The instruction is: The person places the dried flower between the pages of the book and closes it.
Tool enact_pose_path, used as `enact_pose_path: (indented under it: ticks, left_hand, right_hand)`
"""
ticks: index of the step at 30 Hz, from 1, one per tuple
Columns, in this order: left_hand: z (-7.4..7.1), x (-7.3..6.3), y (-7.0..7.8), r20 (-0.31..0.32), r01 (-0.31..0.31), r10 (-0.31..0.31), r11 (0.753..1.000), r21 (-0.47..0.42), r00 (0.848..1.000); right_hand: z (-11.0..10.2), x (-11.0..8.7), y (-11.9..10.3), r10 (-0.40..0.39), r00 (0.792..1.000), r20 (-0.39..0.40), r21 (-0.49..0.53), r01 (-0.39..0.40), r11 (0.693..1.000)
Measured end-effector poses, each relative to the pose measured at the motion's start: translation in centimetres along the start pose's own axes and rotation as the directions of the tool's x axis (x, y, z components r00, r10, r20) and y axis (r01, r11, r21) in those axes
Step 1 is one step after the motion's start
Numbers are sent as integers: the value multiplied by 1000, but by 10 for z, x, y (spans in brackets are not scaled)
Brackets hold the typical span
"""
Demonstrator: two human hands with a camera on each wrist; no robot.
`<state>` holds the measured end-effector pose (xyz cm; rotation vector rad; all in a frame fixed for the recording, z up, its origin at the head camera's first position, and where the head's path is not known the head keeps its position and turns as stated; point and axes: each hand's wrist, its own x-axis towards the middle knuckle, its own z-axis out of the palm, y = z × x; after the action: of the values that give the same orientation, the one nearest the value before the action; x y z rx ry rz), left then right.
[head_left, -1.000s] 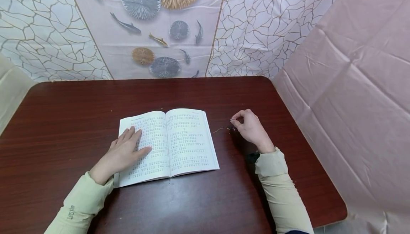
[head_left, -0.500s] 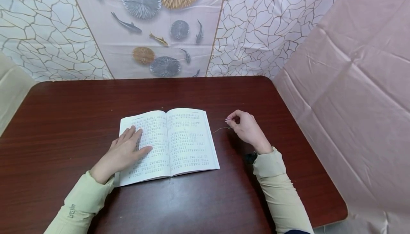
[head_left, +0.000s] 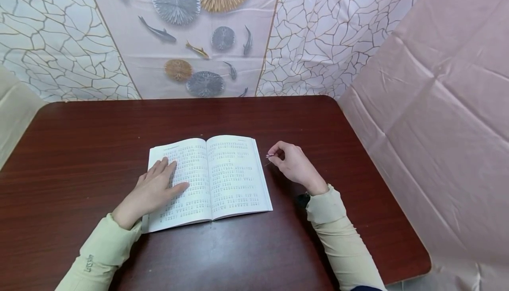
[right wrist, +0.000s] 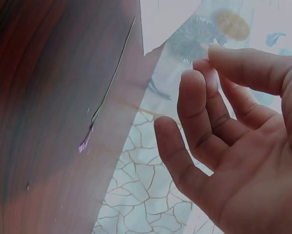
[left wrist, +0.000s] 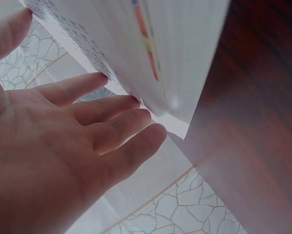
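An open book (head_left: 234,180) with printed pages lies on the table. My left hand (head_left: 151,189) rests on its left page with fingers spread; in the left wrist view those fingers (left wrist: 131,146) meet the edge of the pages. Just off the book's right edge, my right hand (head_left: 292,162) pinches a tiny pinkish-white piece (head_left: 270,155), like a small flower or petal, between thumb and forefinger. Below that hand, a thin dried stem with a purple flower head (right wrist: 83,145) lies on the table in the right wrist view; the hand hides most of it in the head view.
The dark red wooden table (head_left: 99,127) has rounded corners. A patterned cloth (head_left: 207,52) hangs behind it, and a plain pinkish cloth (head_left: 445,105) along the right. Tiny crumbs (right wrist: 28,186) dot the tabletop near the stem.
My right hand has moved left toward the book with the tiny piece pinched, passing over the stem and covering most of it. The left hand and book have stayed put.
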<state>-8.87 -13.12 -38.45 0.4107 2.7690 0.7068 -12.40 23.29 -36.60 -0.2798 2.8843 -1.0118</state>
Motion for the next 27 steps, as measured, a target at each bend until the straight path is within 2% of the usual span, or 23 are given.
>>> enact_pose_path:
  ticks: [9, 27]
  left_hand:
    - [0, 0, 0, -7, -3, 3, 1000, 10, 1000]
    - [-1, 0, -2, -2, 1, -1, 1000, 0, 1000]
  right_hand:
    - [8, 1, -7, -87, 996, 10, 7, 87, 996]
    - [20, 8, -20, -84, 996, 31, 3, 84, 996]
